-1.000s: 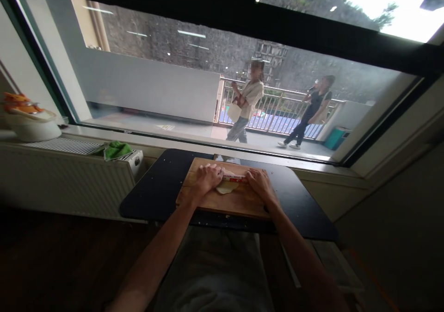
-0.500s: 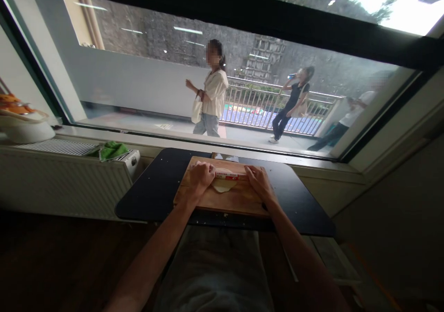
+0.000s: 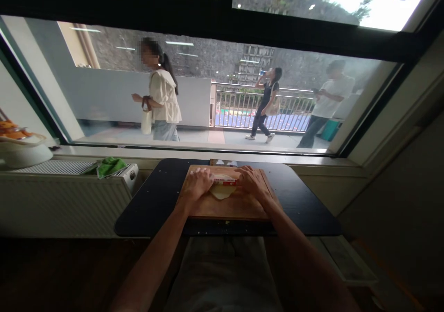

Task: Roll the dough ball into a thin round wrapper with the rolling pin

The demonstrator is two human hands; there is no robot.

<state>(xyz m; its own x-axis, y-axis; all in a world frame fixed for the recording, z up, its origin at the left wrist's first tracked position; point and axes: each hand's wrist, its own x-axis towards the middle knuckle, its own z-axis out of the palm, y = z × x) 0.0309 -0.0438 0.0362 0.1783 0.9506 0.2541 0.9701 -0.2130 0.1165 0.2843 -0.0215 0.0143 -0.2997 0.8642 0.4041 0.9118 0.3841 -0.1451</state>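
A rolling pin [image 3: 225, 181] with a red and white label lies across a flat, pale piece of dough [image 3: 223, 192]. My left hand [image 3: 200, 181] is closed over its left end, knuckles up. Around the right end, my right hand [image 3: 252, 180] is curled, its fingers close to the label. Both ends of the pin are hidden under my hands. Below the dough is a wooden board [image 3: 229, 209], set on a small dark table [image 3: 298, 205] in front of my lap.
A radiator [image 3: 69, 201] stands at the left, with a green cloth [image 3: 111, 166] and a white bowl-like container [image 3: 26, 154] on top. The window sill [image 3: 312, 159] runs behind the table. Several people are outside the glass. Small crumbs dot the table.
My view has shifted, so the table sits slightly lower. My right hand is nearer the label along the pin. Outside, the people have moved left.
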